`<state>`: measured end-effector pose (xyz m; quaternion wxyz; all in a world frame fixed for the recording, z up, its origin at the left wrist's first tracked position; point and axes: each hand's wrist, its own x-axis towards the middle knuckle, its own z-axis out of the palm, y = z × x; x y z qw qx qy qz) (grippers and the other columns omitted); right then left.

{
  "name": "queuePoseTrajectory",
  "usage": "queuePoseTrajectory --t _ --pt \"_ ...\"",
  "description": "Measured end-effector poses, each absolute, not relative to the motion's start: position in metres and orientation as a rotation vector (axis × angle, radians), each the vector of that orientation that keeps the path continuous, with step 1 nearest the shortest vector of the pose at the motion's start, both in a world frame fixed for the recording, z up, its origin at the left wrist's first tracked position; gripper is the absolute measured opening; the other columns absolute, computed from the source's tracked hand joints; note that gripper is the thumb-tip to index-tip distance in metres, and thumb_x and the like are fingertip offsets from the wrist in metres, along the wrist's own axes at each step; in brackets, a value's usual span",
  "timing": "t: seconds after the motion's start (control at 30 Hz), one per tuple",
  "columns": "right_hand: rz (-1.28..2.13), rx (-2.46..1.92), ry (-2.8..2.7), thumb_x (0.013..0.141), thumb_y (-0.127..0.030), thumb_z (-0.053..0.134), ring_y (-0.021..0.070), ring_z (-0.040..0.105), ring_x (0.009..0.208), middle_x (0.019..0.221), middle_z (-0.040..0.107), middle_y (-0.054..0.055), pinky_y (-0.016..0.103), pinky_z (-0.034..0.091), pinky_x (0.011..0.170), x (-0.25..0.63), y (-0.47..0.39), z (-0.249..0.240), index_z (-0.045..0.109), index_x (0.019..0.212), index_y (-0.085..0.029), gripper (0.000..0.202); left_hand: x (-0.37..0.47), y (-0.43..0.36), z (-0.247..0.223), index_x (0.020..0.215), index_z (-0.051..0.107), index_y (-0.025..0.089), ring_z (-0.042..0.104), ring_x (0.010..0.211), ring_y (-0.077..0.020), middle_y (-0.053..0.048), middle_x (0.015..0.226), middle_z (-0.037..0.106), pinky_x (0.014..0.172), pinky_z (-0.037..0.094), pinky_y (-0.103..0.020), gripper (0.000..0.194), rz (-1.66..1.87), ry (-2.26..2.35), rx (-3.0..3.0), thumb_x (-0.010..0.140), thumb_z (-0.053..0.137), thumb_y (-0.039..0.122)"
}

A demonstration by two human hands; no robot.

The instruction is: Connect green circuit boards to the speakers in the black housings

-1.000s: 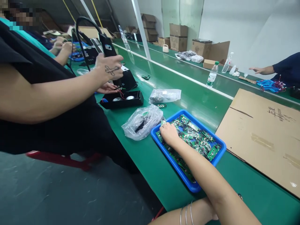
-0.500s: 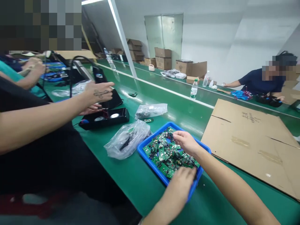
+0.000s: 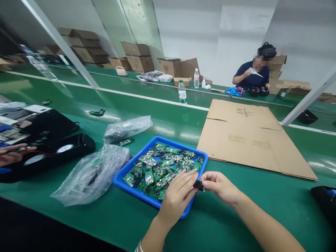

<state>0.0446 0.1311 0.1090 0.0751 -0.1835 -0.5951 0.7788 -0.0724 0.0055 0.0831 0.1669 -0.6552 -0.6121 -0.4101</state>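
Fingertips of left hand (image 3: 176, 195) and right hand (image 3: 219, 184) pinch together on one small dark part (image 3: 199, 184) at the near rim of the blue tray (image 3: 123, 177) of circuit boards (image 3: 162, 167); best gripped by its edges; green bench (image 3: 236, 210), flattened cardboard (image 3: 249, 140), white walls.

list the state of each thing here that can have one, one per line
blue tray: heaped with green circuit boards
small dark part: pinched between both hands at the tray's near corner
left hand: fingertips on the part
right hand: fingertips on the part
cardboard sheet: flattened, lying on the belt
nearer water bottle: upright, capped
clear plastic bag: crumpled, lying beside the tray
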Motion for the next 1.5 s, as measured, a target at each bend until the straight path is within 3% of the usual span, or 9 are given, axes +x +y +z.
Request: queuePoseTrajectory --t 0.1,0.23,0.5,0.77,0.9,1.07,1.23,1.5 --pt "1.894 -0.562 -2.008 0.073 -0.042 0.063 0.0127 0.045 0.065 0.068 0.054 0.000 0.026 0.036 0.061 0.066 0.127 0.112 0.056 0.072 -0.018 0.025 -0.063 0.005 0.089 0.127 0.045 0.021 0.065 0.088 -0.0184 -0.008 0.095 0.069 0.078 0.054 -0.032 0.043 -1.157 -1.762 -1.907 0.086 0.050 0.010" --pt "1.008 -0.393 -2.254 0.086 -0.026 0.050 0.0151 0.052 0.075 0.079 0.060 0.003 0.030 0.039 0.069 0.087 0.121 0.116 0.059 0.084 -0.021 0.011 -0.055 0.001 0.096 0.123 0.049 0.020 0.063 0.086 -0.0185 -0.007 0.091 0.068 0.074 0.053 -0.031 0.038 -1.090 -1.809 -1.932 0.086 0.049 0.009" --pt "0.533 -0.211 -2.323 0.089 -0.019 0.049 0.0123 0.048 0.066 0.072 0.063 0.000 0.029 0.032 0.063 0.095 0.114 0.119 0.060 0.080 -0.017 0.014 -0.047 -0.002 0.103 0.115 0.053 0.014 0.061 0.087 -0.0172 -0.008 0.092 0.068 0.073 0.050 -0.031 0.029 -0.989 -1.769 -2.000 0.086 0.050 0.008" --pt "0.553 -0.285 -2.308 0.085 -0.016 0.051 0.0122 0.047 0.065 0.070 0.062 0.000 0.029 0.030 0.063 0.094 0.106 0.116 0.058 0.076 -0.016 0.012 -0.046 -0.004 0.102 0.113 0.055 0.011 0.060 0.088 -0.0189 -0.010 0.093 0.069 0.075 0.049 -0.033 0.029 -0.921 -1.726 -2.004 0.085 0.051 0.005" --pt "0.587 -0.298 -2.314 0.082 -0.010 0.050 0.0118 0.046 0.064 0.068 0.060 0.000 0.028 0.029 0.063 0.096 0.106 0.118 0.056 0.072 -0.016 0.013 -0.048 -0.005 0.098 0.117 0.055 0.014 0.061 0.094 -0.0189 -0.009 0.097 0.069 0.080 0.051 -0.034 0.035 -1.048 -1.750 -2.066 0.083 0.052 0.004" --pt "1.044 -0.276 -2.432 0.075 -0.006 0.054 0.0095 0.048 0.065 0.068 0.057 -0.003 0.026 0.033 0.067 0.103 0.113 0.137 0.053 0.069 -0.016 0.012 -0.052 -0.009 0.091 0.124 0.052 0.025 0.060 0.106 -0.0180 -0.007 0.114 0.066 0.091 0.050 -0.032 0.041 -1.570 -1.797 -2.369 0.086 0.050 0.010" --pt "1.410 -0.326 -2.482 0.074 -0.004 0.056 0.0089 0.048 0.066 0.067 0.055 -0.004 0.023 0.036 0.066 0.106 0.116 0.151 0.055 0.069 -0.016 0.013 -0.049 -0.010 0.082 0.117 0.059 0.031 0.064 0.099 -0.0205 -0.005 0.105 0.070 0.085 0.053 -0.031 0.035 -2.250 -1.778 -2.411 0.084 0.057 0.021" --pt "1.543 -0.287 -2.575 0.069 0.000 0.057 0.0081 0.046 0.063 0.063 0.052 -0.004 0.019 0.036 0.060 0.099 0.123 0.158 0.055 0.066 -0.015 0.016 -0.042 -0.009 0.074 0.107 0.066 0.032 0.067 0.091 -0.0198 -0.005 0.097 0.073 0.079 0.053 -0.027 0.030 -2.651 -1.799 -2.340 0.077 0.066 0.027"
